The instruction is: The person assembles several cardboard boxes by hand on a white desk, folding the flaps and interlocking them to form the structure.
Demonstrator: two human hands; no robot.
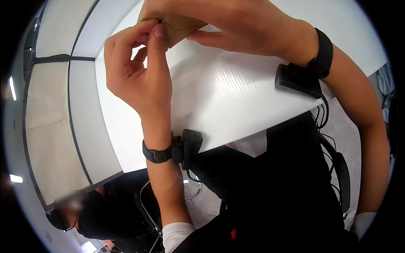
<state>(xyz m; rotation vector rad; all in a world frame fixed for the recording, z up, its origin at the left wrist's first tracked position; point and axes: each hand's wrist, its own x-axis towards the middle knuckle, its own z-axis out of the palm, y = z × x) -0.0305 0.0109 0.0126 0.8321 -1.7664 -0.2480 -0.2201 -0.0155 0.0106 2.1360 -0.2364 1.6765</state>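
A folded piece of brown paper (179, 26) with visible crease lines is held up at the top of the head view, above the white table (219, 97). My left hand (137, 69) pinches its near left edge between thumb and forefinger, the other fingers curled. From the right, my right hand (240, 27) reaches across the top of the paper, its thumb close to the right corner and its fingertips beside my left hand. Part of the paper is hidden behind my right hand and cut off by the picture's upper edge.
Each wrist wears a black strap with a small black device, the left one (183, 147) at the table's front edge, the right one (297, 80) over the tabletop. Cables hang at the right. A panelled divider (84, 109) borders the left side; a seated person (93, 215) is beyond.
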